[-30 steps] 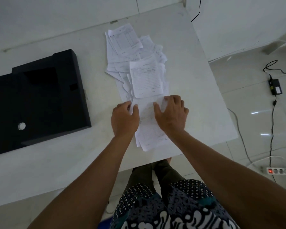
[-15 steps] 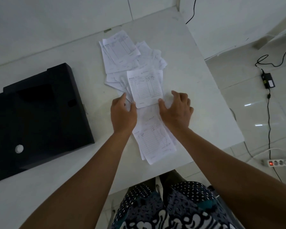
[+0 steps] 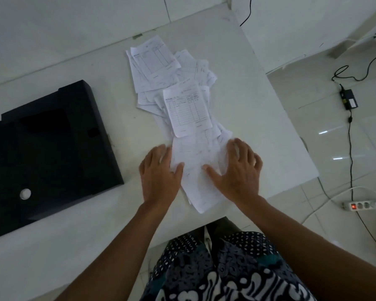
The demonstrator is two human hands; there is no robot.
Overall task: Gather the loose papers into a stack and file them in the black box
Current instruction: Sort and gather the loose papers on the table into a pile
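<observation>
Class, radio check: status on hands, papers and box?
Left hand and right hand flat on papers. Papers unstacked. Black box open, path unobstructed.

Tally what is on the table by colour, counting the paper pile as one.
Black: 1, the box
White: 1, the paper pile, with the left hand and right hand resting on its near end
Total: 2
</observation>
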